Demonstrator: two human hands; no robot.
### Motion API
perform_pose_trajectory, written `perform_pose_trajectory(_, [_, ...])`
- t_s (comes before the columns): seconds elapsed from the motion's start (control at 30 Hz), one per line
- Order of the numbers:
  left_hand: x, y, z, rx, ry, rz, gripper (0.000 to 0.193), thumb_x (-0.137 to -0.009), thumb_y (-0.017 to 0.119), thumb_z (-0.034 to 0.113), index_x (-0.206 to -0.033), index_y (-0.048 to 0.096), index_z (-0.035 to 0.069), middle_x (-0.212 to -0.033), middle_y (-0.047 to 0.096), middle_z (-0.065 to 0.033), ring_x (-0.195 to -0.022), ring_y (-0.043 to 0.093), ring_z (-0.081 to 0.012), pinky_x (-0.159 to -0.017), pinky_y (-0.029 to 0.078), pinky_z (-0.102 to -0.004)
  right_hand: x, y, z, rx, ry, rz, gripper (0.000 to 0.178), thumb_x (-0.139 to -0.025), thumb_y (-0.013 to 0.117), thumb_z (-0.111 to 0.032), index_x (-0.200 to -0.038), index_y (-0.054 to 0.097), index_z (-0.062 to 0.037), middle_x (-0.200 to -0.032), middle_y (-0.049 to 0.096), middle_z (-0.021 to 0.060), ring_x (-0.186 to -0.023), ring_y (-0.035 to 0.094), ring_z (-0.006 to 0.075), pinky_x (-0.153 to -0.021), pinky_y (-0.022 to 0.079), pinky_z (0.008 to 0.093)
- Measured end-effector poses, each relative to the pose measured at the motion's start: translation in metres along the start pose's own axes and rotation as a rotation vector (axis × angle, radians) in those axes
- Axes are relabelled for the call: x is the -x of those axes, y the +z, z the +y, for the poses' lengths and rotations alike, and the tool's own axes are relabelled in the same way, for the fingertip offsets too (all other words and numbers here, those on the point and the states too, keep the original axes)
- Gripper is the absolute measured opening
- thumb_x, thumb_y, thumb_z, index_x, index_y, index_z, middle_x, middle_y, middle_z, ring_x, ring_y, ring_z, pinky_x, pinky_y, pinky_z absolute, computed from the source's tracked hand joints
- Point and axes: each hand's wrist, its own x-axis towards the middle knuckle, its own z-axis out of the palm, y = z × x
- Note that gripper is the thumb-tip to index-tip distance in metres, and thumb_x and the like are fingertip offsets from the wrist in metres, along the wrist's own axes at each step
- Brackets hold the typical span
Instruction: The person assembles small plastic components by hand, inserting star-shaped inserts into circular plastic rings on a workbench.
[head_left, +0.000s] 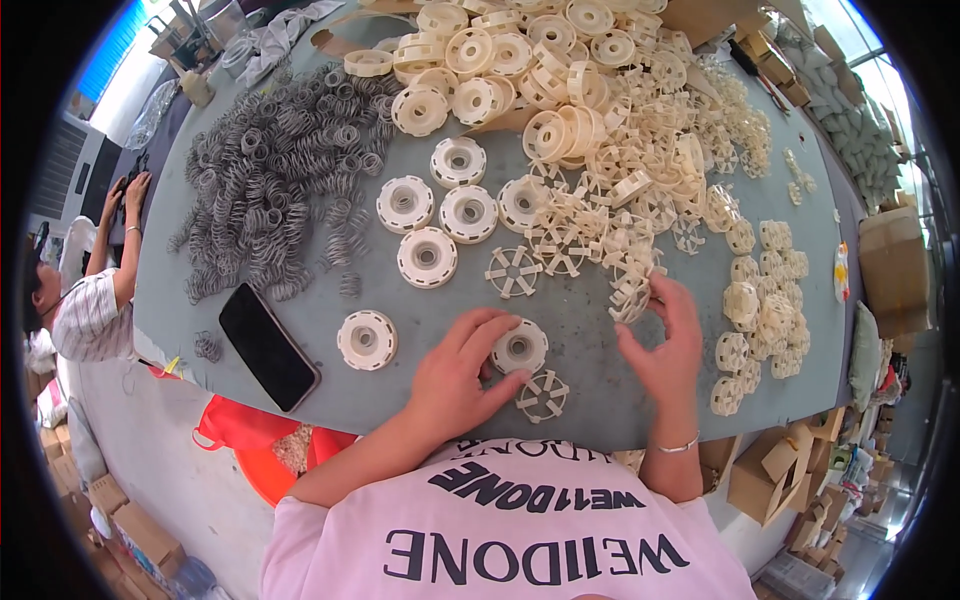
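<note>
My left hand (462,368) is closed round the side of a white plastic wheel (520,347) with a round hollow middle, down on the table. A cream spoked plastic piece (543,397) lies against its near side, beside my left thumb. My right hand (668,340) has its thumb and fingers round another cream spoked piece (630,298), at the near edge of the loose spoked pile (585,228). To the left of my left hand sits a single white wheel (367,340). Several more white wheels (427,257) stand grouped ahead of it.
Grey coil springs (270,170) are heaped at the left, with a black phone (268,347) nearer me. Cream wheels (470,52) pile up at the back. Joined cream pieces (770,290) cluster at the right. A co-worker (100,290) is beyond the table's left edge.
</note>
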Motion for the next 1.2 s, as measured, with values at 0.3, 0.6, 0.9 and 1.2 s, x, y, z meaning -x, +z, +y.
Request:
perform_pose_trajectory(0.3, [0.0,-0.002,-0.001,-0.022,-0.012,-0.091,0.056,-0.082,0.087,0.021,-0.133,0.067,0.014,-0.137,0.06,-0.008,-0.071,0.069,-0.0164,-0.066,0.059,-0.0326,-0.021,-0.016,-0.016,-0.139,0.044,-0.141,0.069,-0.073,0.08,0.002,-0.139,0.063,-0.0032,-0.132,0.063,0.0138,-0.112,0.066,0.0223,-0.098,0.058,0.0359])
perform_pose_trajectory(0.6, [-0.006,0.002,0.004,-0.012,-0.075,-0.006,0.054,-0.08,0.088,0.016,-0.131,0.07,0.015,-0.135,0.063,-0.0063,-0.069,0.064,-0.0126,-0.065,0.056,-0.0292,0.003,0.017,-0.018,-0.37,0.067,-0.385,0.065,-0.074,0.083,-0.003,-0.135,0.062,-0.004,-0.131,0.062,0.0129,-0.106,0.063,0.0211,-0.096,0.057,0.0336])
perform_pose_trajectory(0.9, [-0.004,0.005,-0.002,0.028,-0.066,0.022,0.044,-0.085,0.081,0.009,-0.128,0.071,0.011,-0.133,0.065,-0.0084,-0.069,0.065,-0.0133,-0.065,0.055,-0.0282,0.001,0.015,-0.023,-0.324,0.053,-0.465,0.064,-0.075,0.085,-0.005,-0.136,0.065,-0.004,-0.133,0.063,0.0109,-0.11,0.064,0.0193,-0.096,0.055,0.0332])
perform_pose_trajectory(1.2, [-0.003,-0.003,-0.001,0.167,-0.062,0.015,0.053,-0.089,0.075,0.005,-0.14,0.06,0.004,-0.13,0.064,-0.0157,-0.071,0.066,-0.0189,-0.068,0.055,-0.0327,0.008,0.041,-0.04,-0.137,-0.157,-0.497,0.061,-0.076,0.089,-0.014,-0.133,0.069,-0.0066,-0.132,0.068,0.012,-0.111,0.069,0.0279,-0.091,0.058,0.0366])
